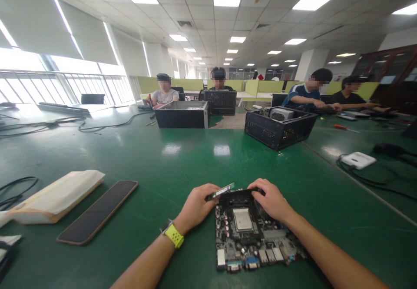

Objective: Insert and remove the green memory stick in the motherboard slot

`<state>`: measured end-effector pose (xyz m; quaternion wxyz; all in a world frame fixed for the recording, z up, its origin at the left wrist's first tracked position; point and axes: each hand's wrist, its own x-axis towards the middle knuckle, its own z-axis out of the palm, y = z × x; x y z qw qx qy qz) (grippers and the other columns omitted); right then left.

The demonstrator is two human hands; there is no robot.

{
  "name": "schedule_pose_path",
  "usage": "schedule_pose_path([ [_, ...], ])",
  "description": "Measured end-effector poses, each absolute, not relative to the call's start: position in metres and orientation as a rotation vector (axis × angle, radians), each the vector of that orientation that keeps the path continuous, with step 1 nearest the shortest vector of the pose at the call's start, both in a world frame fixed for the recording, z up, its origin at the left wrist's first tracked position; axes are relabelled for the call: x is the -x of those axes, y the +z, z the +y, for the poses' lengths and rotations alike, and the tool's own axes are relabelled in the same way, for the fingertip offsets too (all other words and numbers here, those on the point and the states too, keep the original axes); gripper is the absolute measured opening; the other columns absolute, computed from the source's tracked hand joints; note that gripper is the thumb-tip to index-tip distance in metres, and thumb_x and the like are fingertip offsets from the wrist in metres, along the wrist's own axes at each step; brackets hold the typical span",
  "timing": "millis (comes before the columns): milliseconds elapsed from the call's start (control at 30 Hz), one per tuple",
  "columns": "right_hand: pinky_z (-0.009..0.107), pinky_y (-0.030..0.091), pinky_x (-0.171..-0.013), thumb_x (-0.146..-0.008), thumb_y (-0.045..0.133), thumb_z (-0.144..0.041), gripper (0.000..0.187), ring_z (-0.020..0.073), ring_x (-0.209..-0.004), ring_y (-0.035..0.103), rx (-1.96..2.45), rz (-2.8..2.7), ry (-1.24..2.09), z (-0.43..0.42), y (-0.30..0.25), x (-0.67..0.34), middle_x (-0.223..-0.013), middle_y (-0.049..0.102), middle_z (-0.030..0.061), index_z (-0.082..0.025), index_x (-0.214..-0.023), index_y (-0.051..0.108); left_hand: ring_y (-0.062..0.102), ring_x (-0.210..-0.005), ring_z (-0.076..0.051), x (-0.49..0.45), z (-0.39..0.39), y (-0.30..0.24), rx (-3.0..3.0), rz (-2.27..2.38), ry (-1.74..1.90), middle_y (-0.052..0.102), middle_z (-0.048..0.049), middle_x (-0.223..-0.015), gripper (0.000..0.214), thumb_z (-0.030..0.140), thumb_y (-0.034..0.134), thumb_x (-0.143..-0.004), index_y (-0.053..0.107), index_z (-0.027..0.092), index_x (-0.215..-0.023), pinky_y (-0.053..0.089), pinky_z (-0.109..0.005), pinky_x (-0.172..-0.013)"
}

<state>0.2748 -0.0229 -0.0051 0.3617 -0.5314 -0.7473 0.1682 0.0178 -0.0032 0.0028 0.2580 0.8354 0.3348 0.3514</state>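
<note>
A motherboard [234, 247] lies flat on the green table in front of me, its port side towards me and a silver processor [243, 219] in its socket. My left hand [199, 204], with a yellow-green watch strap [174, 235] on the wrist, pinches a RAM stick [223, 191]. This stick is held slantwise over the board's far left corner, by the dark memory slots [236, 197]. At the far right corner, my right hand [269, 200] is closed on the board's edge, at the end of those slots. Its fingertips are partly hidden.
On the left lie a phone [97, 213] and a paper packet [55, 193]. Two computer cases [182, 117] [276, 126] stand farther back, with another case [221, 102] behind. A white box with cables [358, 160] and a screwdriver [345, 128] are at right. Several people sit across the table.
</note>
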Motion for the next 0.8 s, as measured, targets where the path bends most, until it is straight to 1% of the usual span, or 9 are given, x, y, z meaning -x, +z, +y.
schedule_pose_path([
  [133, 0.031, 0.039, -0.083, -0.077, 0.046, -0.014, 0.022, 0.0180, -0.090, 0.054, 1.349, -1.879, 0.426, -0.0240, -0.0043, -0.2748, -0.089, 0.063, 0.0017, -0.021, -0.087, 0.065, 0.060, -0.093, -0.017, -0.0163, -0.0023, 0.0039, -2.269, 0.863, 0.964, 0.068, -0.0047, -0.100, 0.022, 0.017, 0.050, -0.088, 0.069, 0.019, -0.098, 0.046, -0.028, -0.085],
  [367, 0.032, 0.040, -0.082, -0.076, 0.046, -0.015, 0.024, 0.0186, -0.089, 0.055, 1.359, -1.889, 0.422, -0.0215, -0.0071, -0.2751, -0.088, 0.065, 0.0018, -0.021, -0.085, 0.066, 0.061, -0.091, -0.017, -0.0137, -0.0013, 0.0037, -2.316, 0.880, 0.930, 0.068, -0.0048, -0.099, 0.022, 0.018, 0.049, -0.088, 0.069, 0.020, -0.097, 0.046, -0.028, -0.084],
  [800, 0.032, 0.042, -0.081, -0.073, 0.046, -0.014, 0.028, 0.0186, -0.087, 0.057, 1.405, -1.878, 0.441, -0.0205, -0.0093, -0.2774, -0.088, 0.067, 0.0031, -0.020, -0.089, 0.068, 0.061, -0.088, -0.017, -0.0128, -0.0008, 0.0033, -2.334, 0.942, 0.925, 0.069, -0.0049, -0.096, 0.020, 0.028, 0.052, -0.088, 0.068, 0.019, -0.095, 0.047, -0.028, -0.082],
])
